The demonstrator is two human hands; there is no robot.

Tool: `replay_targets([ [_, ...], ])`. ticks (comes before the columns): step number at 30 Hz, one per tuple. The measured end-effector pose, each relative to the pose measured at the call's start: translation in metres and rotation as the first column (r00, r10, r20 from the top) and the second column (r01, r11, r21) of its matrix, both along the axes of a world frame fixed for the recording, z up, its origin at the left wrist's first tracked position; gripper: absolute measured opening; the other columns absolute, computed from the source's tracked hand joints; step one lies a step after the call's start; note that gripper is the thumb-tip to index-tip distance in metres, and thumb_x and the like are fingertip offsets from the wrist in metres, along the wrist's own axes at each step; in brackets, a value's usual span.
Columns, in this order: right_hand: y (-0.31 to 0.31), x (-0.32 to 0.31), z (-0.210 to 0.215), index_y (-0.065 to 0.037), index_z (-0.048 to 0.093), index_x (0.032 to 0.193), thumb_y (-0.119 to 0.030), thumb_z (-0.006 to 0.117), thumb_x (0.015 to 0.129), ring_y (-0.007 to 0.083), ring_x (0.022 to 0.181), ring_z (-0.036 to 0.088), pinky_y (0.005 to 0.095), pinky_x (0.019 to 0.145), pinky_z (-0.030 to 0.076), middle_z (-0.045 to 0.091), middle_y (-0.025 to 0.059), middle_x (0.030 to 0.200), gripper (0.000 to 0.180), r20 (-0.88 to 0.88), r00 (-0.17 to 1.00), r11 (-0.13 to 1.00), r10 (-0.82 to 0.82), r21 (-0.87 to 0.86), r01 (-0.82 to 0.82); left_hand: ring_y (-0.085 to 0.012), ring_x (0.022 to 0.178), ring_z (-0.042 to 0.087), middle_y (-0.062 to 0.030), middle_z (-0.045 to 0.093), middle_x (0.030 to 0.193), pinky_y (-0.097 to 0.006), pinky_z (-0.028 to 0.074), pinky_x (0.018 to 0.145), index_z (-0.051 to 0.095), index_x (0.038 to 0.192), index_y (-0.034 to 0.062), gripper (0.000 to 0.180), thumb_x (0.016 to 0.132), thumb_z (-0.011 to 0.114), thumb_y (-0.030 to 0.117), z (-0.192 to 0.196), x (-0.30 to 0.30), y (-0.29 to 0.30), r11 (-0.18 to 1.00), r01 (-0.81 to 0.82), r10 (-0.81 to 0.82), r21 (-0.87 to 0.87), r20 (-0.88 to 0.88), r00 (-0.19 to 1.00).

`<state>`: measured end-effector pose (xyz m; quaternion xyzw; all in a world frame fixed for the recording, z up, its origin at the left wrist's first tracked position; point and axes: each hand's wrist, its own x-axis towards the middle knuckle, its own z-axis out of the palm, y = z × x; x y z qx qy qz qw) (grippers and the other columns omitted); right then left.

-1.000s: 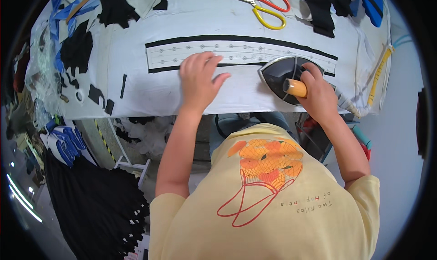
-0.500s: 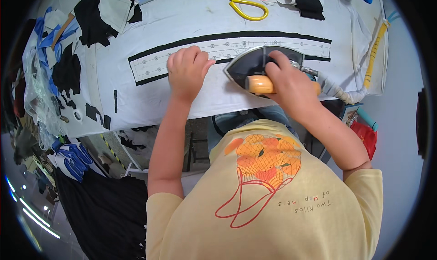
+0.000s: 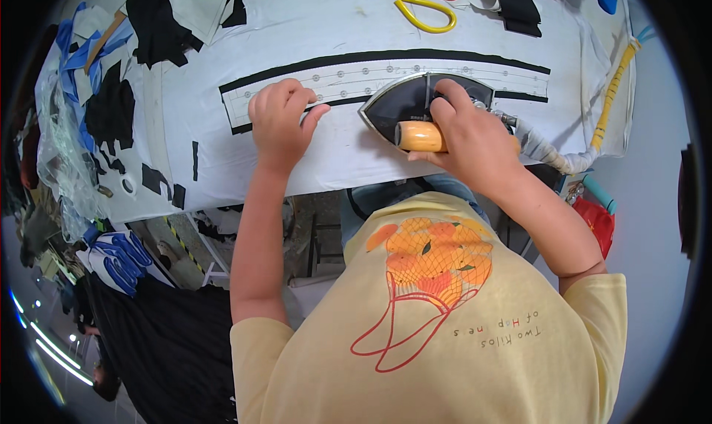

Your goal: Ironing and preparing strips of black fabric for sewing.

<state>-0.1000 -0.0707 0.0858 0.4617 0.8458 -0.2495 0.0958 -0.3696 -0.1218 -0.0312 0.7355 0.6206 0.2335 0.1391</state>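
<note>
A long, gently curved white pattern strip (image 3: 348, 83) with dots and pencil marks lies over black fabric (image 3: 311, 58), whose edges show along both long sides. My left hand (image 3: 283, 123) rests on its left part, fingers bent over the strip and thumb held apart, gripping nothing. In my right hand (image 3: 475, 138) is the wooden handle of a clothes iron (image 3: 397, 109). The iron's dark, pointed body faces left and overlaps the strip's lower edge on the right side. It hides that stretch of strip and fabric.
Yellow-and-red-handled scissors (image 3: 426, 14) lie at the far side. Black scraps (image 3: 110, 112) and clear plastic (image 3: 70, 179) crowd the left. A wrapped hose (image 3: 608, 101) runs from the iron up the right side. The white-covered table (image 3: 245, 175) ends just before my body.
My left hand has shifted left along the strip, its thumb spread further from the fingers. The iron has slid slightly left. A person's head now shows at the lower left.
</note>
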Motion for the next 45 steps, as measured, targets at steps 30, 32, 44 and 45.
replay_targets([
  [30, -0.015, -0.097, -0.001, -0.002, 0.053, 0.098, -0.036, 0.083, 0.072, 0.0347, 0.074, 0.067, 0.0398, 0.062, 0.055, 0.05, 0.0175, 0.128, 0.052, -0.052, 0.999, 0.998, -0.007, -0.067, 0.004, -0.0236, 0.092, 0.056, -0.0004, 0.06, 0.093, -0.039, 0.039, 0.086, 0.064, 0.082, 0.012, 0.017, 0.076, 0.078, 0.018, -0.002, -0.072, -0.007, 1.0, 0.015, -0.015, 0.016, -0.002, 1.0],
  [32, -0.017, -0.113, 0.0, -0.001, 0.052, 0.099, -0.036, 0.082, 0.072, 0.0341, 0.073, 0.067, 0.039, 0.06, 0.055, 0.05, 0.0183, 0.128, 0.053, -0.036, 0.999, 0.998, 0.004, -0.069, -0.006, -0.0241, 0.092, 0.056, -0.0012, 0.06, 0.093, -0.039, 0.039, 0.087, 0.064, 0.083, 0.0121, 0.018, 0.075, 0.078, 0.019, -0.007, -0.079, -0.01, 1.0, 0.003, -0.002, 0.023, -0.028, 1.0],
  [44, -0.017, -0.119, -0.005, -0.002, 0.054, 0.096, -0.03, 0.086, 0.068, 0.0336, 0.073, 0.067, 0.0404, 0.061, 0.055, 0.051, 0.0147, 0.127, 0.051, -0.042, 0.998, 0.997, -0.05, -0.055, 0.048, -0.0247, 0.097, 0.054, -0.0013, 0.058, 0.101, -0.039, 0.039, 0.087, 0.063, 0.084, 0.0134, 0.028, 0.068, 0.084, 0.019, 0.0, -0.102, -0.029, 0.992, -0.122, 0.123, -0.032, 0.009, 0.992],
  [45, -0.015, -0.117, -0.004, -0.003, 0.054, 0.096, -0.028, 0.086, 0.067, 0.0341, 0.075, 0.067, 0.0411, 0.063, 0.055, 0.051, 0.0143, 0.128, 0.05, -0.052, 0.997, 0.995, -0.053, -0.088, 0.049, -0.0246, 0.096, 0.054, -0.0012, 0.058, 0.1, -0.039, 0.039, 0.086, 0.062, 0.083, 0.0133, 0.027, 0.068, 0.084, 0.018, -0.001, -0.103, -0.029, 0.989, -0.142, 0.142, -0.033, 0.003, 0.99],
])
